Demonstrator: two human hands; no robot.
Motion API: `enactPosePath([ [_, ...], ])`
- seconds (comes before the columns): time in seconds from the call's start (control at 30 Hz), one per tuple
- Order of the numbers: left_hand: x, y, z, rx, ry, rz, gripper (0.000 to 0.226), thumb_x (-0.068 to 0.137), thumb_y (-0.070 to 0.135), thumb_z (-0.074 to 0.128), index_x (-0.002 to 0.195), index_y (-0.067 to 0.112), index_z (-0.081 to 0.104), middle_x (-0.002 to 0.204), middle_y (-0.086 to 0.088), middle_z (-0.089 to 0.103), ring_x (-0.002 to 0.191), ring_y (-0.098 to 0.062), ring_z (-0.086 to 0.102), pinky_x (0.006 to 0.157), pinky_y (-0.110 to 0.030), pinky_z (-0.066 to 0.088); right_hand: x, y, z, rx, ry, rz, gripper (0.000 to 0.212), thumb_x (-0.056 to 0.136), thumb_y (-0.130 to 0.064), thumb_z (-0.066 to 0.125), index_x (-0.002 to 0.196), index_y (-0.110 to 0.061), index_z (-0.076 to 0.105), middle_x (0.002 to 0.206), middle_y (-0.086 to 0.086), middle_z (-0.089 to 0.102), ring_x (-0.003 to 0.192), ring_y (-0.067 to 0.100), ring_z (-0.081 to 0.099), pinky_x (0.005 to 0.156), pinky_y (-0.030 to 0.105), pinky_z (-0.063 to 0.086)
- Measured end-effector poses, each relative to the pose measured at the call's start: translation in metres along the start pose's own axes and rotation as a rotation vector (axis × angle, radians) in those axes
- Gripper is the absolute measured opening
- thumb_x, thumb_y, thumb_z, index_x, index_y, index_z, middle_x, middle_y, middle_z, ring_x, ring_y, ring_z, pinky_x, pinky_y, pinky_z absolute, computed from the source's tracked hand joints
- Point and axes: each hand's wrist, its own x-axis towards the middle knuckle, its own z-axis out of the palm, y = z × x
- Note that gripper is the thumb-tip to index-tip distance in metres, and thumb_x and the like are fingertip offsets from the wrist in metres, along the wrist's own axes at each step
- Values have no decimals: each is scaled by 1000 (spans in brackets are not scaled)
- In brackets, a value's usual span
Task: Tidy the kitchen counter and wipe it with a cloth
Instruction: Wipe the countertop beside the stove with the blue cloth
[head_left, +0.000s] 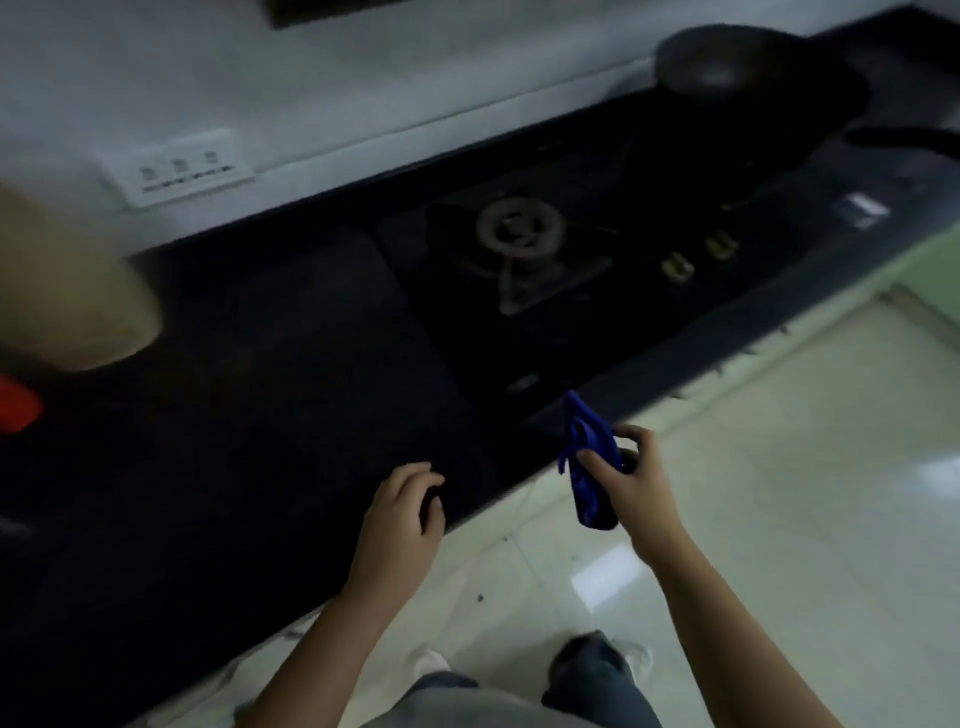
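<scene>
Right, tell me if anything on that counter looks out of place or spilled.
Nothing stands out. The counter looks dark and bare where the left hand rests, with no spill visible, though the picture is dim and blurred. The cloth is bunched in the right hand, off the counter's edge. A wok sits on the far burner.

The dark tabletop (270, 415) lies bare across its wide middle stretch, open for a hand to sweep. At its left edge a blurred beige object (67, 291) and a red thing (18, 410) block the way. To the right the gas hob (524, 260) with its raised burner grate and knobs (696, 257) interrupts the flat run, and a black wok (753, 67) sits at the far end
</scene>
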Motion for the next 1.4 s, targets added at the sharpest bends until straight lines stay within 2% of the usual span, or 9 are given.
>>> enactPosePath([
  [0.1, 19, 55, 44, 16, -121, 109, 26, 92, 12, 48, 116, 10, 58, 128, 4, 47, 114, -5, 41, 90, -8, 32, -2, 21, -79, 141, 168, 94, 33, 81, -18, 66, 106, -22, 44, 91, 5, 63, 74, 24, 64, 69, 40, 53],
  [0.23, 39, 141, 117, 68, -282, 257, 29, 91, 16, 45, 116, 9, 56, 128, -1, 49, 120, -15, 44, 98, -19, 31, -6, 54, -183, 265, 336, 162, 33, 80, -15, 67, 107, -19, 47, 88, 6, 62, 70, 23, 62, 58, 30, 46],
  [0.5, 54, 308, 264, 134, -522, 494, 30, 91, 17, 41, 117, 12, 55, 123, -3, 53, 112, -18, 49, 95, -28, 40, -17, 116, -365, 409, 637, 244, 35, 79, -18, 69, 106, -19, 48, 92, 6, 62, 78, 25, 63, 63, 34, 50],
  [0.63, 60, 360, 315, 259, -658, 587, 51, 81, 31, 27, 122, 13, 52, 128, -1, 50, 116, -16, 47, 99, -26, 34, -15, 142, -423, 483, 757, 305, 38, 79, -21, 69, 109, -20, 46, 94, 3, 61, 81, 23, 63, 67, 38, 52],
  [0.73, 83, 393, 354, 308, -702, 622, 49, 82, 30, 30, 122, 12, 52, 126, -4, 52, 115, -18, 48, 98, -27, 35, 7, 149, -463, 516, 820, 327, 40, 77, -23, 70, 109, -21, 46, 94, 2, 61, 83, 23, 63, 70, 40, 53],
  [0.83, 119, 431, 398, 313, -713, 638, 34, 91, 18, 42, 123, 11, 51, 125, -5, 52, 114, -19, 49, 97, -29, 37, 45, 149, -510, 548, 868, 323, 39, 78, -21, 69, 109, -21, 45, 94, 4, 62, 81, 23, 63, 64, 35, 51],
  [1.07, 245, 544, 499, 297, -747, 571, 34, 92, 16, 42, 125, 10, 49, 130, -8, 50, 114, -22, 50, 96, -32, 41, 168, 113, -624, 559, 910, 331, 40, 78, -21, 70, 111, -19, 47, 97, 8, 63, 80, 25, 63, 65, 35, 51],
  [1.23, 331, 629, 552, 232, -657, 555, 32, 90, 14, 46, 120, 6, 53, 126, -12, 54, 112, -27, 51, 92, -32, 40, 263, 71, -691, 530, 838, 276, 41, 78, -20, 69, 112, -18, 47, 99, 8, 63, 82, 25, 64, 63, 33, 51],
  [1.4, 383, 688, 594, 187, -631, 534, 32, 91, 15, 45, 121, 8, 53, 125, -10, 53, 112, -24, 51, 94, -34, 42, 344, 57, -746, 532, 775, 275, 41, 78, -20, 69, 112, -18, 47, 99, 10, 62, 84, 27, 63, 63, 33, 51],
])
